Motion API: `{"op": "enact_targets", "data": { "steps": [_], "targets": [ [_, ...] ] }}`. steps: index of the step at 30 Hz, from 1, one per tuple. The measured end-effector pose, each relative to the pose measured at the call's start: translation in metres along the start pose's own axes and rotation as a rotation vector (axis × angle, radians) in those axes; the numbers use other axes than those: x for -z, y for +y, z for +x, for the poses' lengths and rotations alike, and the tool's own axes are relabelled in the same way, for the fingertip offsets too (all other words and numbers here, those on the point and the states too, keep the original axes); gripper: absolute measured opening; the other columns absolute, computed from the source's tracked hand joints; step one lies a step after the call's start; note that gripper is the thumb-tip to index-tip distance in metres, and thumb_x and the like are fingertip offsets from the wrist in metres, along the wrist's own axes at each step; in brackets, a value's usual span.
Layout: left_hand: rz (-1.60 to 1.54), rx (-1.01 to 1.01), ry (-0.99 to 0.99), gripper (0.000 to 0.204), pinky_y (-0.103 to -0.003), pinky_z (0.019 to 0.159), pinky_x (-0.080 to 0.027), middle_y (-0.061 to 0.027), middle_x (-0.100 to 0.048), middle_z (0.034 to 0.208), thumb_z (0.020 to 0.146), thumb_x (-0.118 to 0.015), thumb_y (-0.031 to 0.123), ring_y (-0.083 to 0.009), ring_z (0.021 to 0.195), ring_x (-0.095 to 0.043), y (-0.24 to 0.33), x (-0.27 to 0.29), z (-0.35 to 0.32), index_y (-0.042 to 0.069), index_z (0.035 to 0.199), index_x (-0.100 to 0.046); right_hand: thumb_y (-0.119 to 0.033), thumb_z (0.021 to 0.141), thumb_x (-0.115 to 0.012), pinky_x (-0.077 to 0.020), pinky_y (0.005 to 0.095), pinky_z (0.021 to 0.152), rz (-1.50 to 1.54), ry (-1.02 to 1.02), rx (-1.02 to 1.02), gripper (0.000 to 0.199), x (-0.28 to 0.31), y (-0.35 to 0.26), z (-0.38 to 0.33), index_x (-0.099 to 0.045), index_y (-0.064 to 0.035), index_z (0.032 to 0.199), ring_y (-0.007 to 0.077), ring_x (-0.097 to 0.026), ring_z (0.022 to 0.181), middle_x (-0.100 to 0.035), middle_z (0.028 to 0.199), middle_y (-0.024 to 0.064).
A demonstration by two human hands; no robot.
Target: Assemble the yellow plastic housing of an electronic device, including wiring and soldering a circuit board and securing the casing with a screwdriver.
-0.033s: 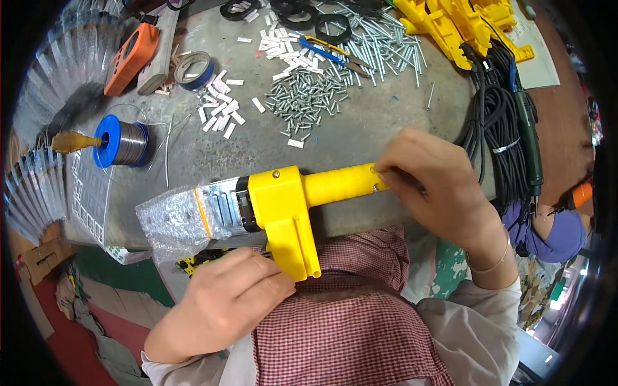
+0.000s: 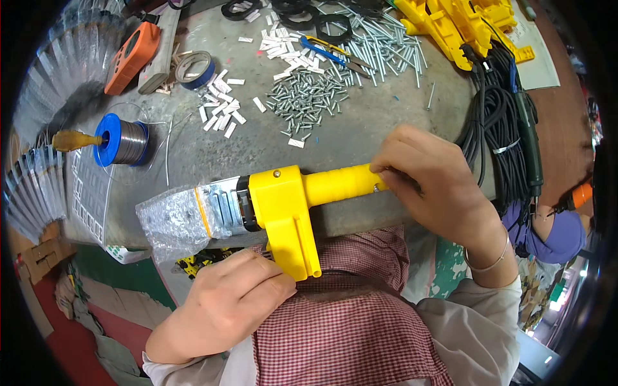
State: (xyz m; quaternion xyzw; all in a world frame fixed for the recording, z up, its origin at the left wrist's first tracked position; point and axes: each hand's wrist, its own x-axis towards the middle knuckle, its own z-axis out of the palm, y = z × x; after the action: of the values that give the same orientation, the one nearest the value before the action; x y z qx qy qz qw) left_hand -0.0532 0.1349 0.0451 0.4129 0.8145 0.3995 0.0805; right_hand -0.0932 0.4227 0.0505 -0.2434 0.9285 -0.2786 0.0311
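Note:
A yellow plastic-bodied tool (image 2: pixel 275 197) lies across the table's near edge, its handle (image 2: pixel 341 184) pointing right. Clear bubble wrap (image 2: pixel 172 217) held by an orange band covers its metal front part on the left. My left hand (image 2: pixel 225 296) is closed on the lower end of the yellow block that juts toward me. At the handle's right end, my right hand (image 2: pixel 434 186) has its fingers bent and pinched against the tip, beside a small screw. Whether a small part sits between those fingertips is hidden.
Beyond the tool lie piled short screws (image 2: pixel 299 100), long screws (image 2: pixel 393 48), white strips (image 2: pixel 222 116) and blue-handled cutters (image 2: pixel 335 55). A solder spool (image 2: pixel 122 141) stands left. Black cables (image 2: pixel 496 122) and yellow housings (image 2: pixel 444 29) crowd the right. An orange meter (image 2: pixel 132 58) is far left.
My right hand has shifted slightly left and upward at the handle's end, its fingers closing further over the tip. The left hand and the tool stay nearly where they were.

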Motion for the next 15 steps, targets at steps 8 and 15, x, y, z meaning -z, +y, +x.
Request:
{"op": "enact_targets", "data": {
  "steps": [8,15],
  "targets": [
    [-0.015,0.063,-0.029,0.021,-0.032,0.058,-0.049,-0.0115,-0.057,0.083,0.069,-0.069,0.005,-0.0263,0.07,-0.059,0.003,-0.006,-0.009,-0.001,0.088,-0.066,0.008,0.071,-0.062,-0.0478,0.0363,0.068,0.05,-0.063,0.089,0.022,0.002,0.001,0.009,-0.06,-0.0013,0.091,0.0311,-0.059,0.077,-0.059,0.087,0.0121],
    [0.078,0.062,-0.025,0.022,-0.034,0.057,-0.049,-0.0112,-0.055,0.083,0.07,-0.07,0.005,-0.0266,0.072,-0.059,0.003,-0.013,-0.012,-0.001,0.089,-0.064,0.003,0.076,-0.064,-0.0493,0.0387,0.07,-0.05,0.045,0.15,0.017,0.005,0.001,0.015,-0.062,-0.0012,0.093,0.033,-0.06,0.078,-0.061,0.086,0.0129]
  ]
}}
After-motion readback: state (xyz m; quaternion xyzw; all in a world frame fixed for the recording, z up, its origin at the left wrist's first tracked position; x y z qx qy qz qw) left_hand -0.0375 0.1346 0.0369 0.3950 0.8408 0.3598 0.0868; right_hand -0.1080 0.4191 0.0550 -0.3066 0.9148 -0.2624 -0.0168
